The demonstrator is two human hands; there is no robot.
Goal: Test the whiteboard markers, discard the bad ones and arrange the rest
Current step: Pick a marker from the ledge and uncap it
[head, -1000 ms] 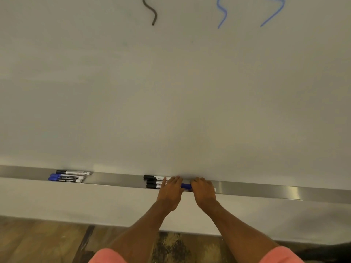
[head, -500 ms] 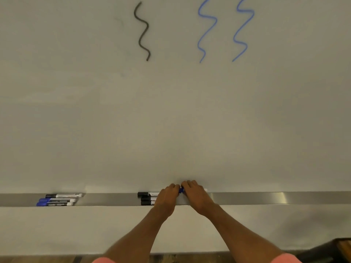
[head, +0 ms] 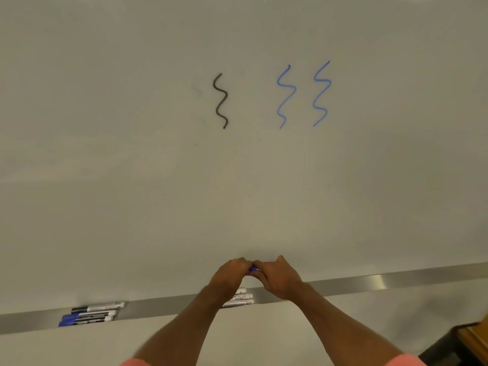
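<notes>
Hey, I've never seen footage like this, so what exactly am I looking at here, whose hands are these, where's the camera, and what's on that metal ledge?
No machine here: a person wears a camera on the head, looking forward and down. The left hand and right hand meet in front of a whiteboard, together gripping a blue marker, mostly hidden. On the board are a black squiggle and two blue squiggles, likely test strokes. Along the metal tray lie three markers on the left and more markers under the hands, partly covered by the left wrist.
</notes>
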